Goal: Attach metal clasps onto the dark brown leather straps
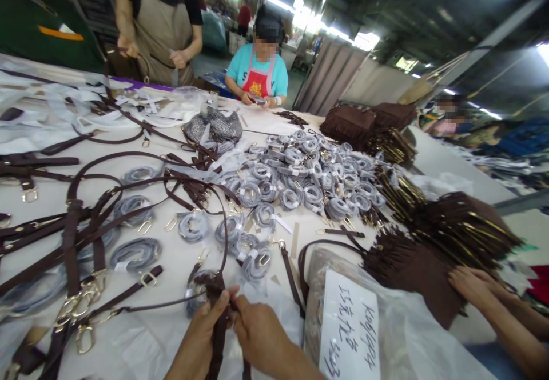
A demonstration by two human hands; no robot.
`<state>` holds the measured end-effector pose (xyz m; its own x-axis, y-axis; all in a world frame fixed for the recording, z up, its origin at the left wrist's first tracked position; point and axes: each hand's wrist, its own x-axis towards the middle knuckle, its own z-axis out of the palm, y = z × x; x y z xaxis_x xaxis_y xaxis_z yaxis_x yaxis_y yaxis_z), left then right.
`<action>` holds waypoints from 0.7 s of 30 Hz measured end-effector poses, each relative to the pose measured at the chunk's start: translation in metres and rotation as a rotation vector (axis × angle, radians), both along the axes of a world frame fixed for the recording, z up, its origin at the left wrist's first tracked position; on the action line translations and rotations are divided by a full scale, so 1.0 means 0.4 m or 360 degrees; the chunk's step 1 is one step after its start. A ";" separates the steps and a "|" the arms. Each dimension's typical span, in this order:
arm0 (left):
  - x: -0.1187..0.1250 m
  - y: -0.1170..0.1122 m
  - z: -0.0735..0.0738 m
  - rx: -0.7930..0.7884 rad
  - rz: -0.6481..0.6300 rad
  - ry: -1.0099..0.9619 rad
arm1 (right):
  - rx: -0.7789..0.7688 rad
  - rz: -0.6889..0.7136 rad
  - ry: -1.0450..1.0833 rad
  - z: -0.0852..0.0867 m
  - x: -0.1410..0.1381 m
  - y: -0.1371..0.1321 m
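Dark brown leather strap (218, 334) runs down between my two hands at the front of the table. My left hand (201, 328) is closed round it, thumb on top. Close beside it, my right hand (261, 328) pinches the same strap with fingers curled; the exact grip point is hidden. A thin part of the strap loops up and to the left from my hands. Around them lie coiled straps wrapped in grey film (253, 260), some with gold clasps. At the left, more brown straps with gold snap hooks (84, 337) hang together.
A big heap of wrapped coils (309, 168) fills the table's middle. Fringed brown bags (463, 226) are stacked at the right, where another person's hands (476, 286) touch one. A plastic bag with a handwritten label (349, 323) sits right of my hands. Two people stand or sit across the table.
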<state>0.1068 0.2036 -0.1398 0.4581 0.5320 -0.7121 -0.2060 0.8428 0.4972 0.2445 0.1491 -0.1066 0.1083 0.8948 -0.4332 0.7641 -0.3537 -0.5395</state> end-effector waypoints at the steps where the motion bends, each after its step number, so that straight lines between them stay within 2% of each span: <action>1: 0.002 -0.007 -0.008 -0.0016 -0.0029 0.0011 | -0.0027 0.0036 0.0034 -0.003 -0.002 -0.014; 3: -0.004 -0.021 -0.016 -0.0033 -0.0005 0.0025 | -0.0104 -0.0002 0.0034 -0.023 0.049 -0.020; 8: -0.044 -0.028 0.004 -0.0152 0.0155 -0.0276 | -0.0189 -0.0604 -0.0452 -0.123 0.273 0.019; 10: -0.063 -0.022 0.017 -0.0205 0.0143 -0.0325 | -0.0199 -0.0716 -0.0503 -0.159 0.311 0.021; 13: -0.093 -0.014 0.031 -0.0152 0.0125 -0.0286 | -0.0166 -0.0755 -0.0396 -0.190 0.323 0.010; 15: -0.113 -0.010 0.041 -0.0028 0.0096 -0.0233 | -0.0120 -0.0754 -0.0256 -0.188 0.330 0.009; 17: -0.131 -0.004 0.052 0.0069 0.0069 -0.0151 | -0.0032 -0.0763 -0.0110 -0.165 0.344 0.020; 19: -0.137 0.005 0.065 0.0124 0.0050 -0.0080 | 0.0099 -0.0758 0.0025 -0.123 0.349 0.042; 21: -0.127 0.016 0.075 0.0159 0.0055 -0.0045 | 0.0213 -0.0690 0.0166 -0.070 0.321 0.068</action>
